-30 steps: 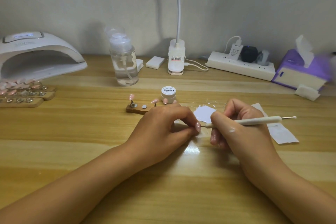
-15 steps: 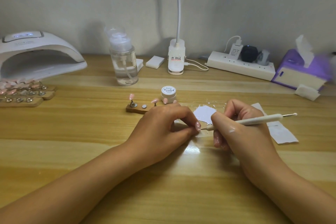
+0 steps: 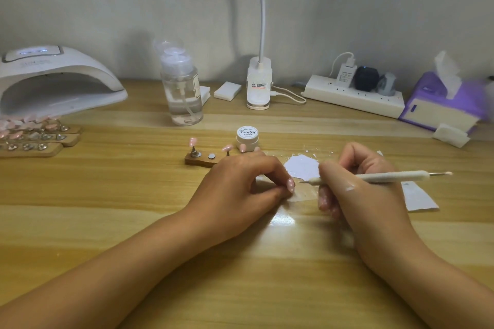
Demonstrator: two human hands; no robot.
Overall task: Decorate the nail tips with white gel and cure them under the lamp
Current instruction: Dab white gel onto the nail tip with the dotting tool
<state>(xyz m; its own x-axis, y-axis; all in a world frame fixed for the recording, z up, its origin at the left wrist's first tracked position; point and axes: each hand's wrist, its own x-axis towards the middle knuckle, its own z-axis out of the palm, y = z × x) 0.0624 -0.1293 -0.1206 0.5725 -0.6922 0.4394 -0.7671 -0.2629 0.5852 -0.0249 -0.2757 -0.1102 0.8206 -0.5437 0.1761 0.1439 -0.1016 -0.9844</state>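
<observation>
Light wooden table carries everything. White arched curing lamp sits far left at the back, with rows of pink nail tips on wooden strips just in front of it. Left hand centre, grip narrow, thumb pinched to index at a pink white-dotted nail; can't tell if that is a loose tip or the finger's own. Right hand holds a white dotting pen, its point just beside that nail. Small wooden stand behind the left hand carries two pink tips. White round gel jar, lid on, is near the stand. White gel smear lies between the hands.
</observation>
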